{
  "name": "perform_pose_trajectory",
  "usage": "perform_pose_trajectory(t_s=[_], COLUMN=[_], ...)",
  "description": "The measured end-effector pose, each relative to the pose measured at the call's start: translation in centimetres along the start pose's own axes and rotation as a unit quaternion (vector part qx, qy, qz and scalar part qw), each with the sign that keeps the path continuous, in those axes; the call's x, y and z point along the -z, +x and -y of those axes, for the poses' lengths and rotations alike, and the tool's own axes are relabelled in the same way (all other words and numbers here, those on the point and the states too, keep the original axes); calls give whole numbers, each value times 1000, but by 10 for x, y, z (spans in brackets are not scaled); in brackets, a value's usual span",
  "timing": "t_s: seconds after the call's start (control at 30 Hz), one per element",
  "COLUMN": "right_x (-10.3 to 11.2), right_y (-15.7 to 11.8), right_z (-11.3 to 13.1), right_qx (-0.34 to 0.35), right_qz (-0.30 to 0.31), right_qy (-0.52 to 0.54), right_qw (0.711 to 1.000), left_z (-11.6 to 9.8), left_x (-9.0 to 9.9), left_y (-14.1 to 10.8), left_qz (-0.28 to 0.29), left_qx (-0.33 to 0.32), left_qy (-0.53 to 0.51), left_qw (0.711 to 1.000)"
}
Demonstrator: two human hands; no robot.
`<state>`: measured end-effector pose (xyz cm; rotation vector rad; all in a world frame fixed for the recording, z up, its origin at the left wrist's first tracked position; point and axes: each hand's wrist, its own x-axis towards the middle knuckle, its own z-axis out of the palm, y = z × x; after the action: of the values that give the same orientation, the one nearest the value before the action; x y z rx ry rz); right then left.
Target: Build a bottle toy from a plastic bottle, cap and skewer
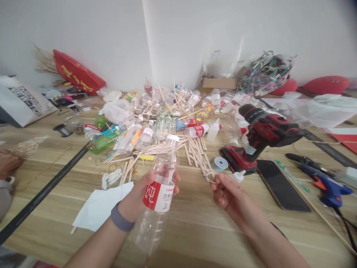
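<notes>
My left hand [139, 195] is wrapped around a clear plastic bottle [157, 197] with a red and white label and a white cap, held tilted above the wooden table. To its right, my right hand [225, 190] pinches a thin pale loop [210, 178] between thumb and fingers. The loop is apart from the bottle. Just beyond my right hand lie a spool [220, 163] and a small white nozzle [239, 175]. A white sheet of paper [102, 206] lies left of the bottle.
Wooden sticks [196, 152] and several bottles crowd the middle of the table. At the right are a red drill [267, 130], a phone [281, 184] and a blue glue gun [326, 182]. Another person's hand [9, 162] rests at the left edge.
</notes>
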<state>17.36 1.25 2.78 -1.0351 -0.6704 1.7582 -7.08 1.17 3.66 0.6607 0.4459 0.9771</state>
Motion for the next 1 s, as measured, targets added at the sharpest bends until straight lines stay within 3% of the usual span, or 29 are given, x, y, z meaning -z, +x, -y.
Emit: perform_pose_trajectory(t_s=[0.47, 0.57, 0.73, 0.9, 1.0], right_x=[62, 71, 78, 67, 58], right_y=[-34, -39, -39, -36, -36], right_z=[17, 16, 8, 9, 8], right_qx=[-2, 2, -3, 14, 22], right_qz=[-234, -242, -204, -244, -238], right_qy=[-18, -45, -39, -33, -62], right_qw=[972, 969, 978, 969, 969], left_z=[3, 1, 0, 0, 3], left_x=[17, 19, 15, 12, 10], left_y=[-15, -16, -17, -16, -14], left_qz=[-8, 3, -17, -8, -6], left_qx=[-5, 3, 8, 0, 2], left_qy=[-15, -4, 8, 25, 39], left_qw=[1000, 1000, 1000, 1000, 999])
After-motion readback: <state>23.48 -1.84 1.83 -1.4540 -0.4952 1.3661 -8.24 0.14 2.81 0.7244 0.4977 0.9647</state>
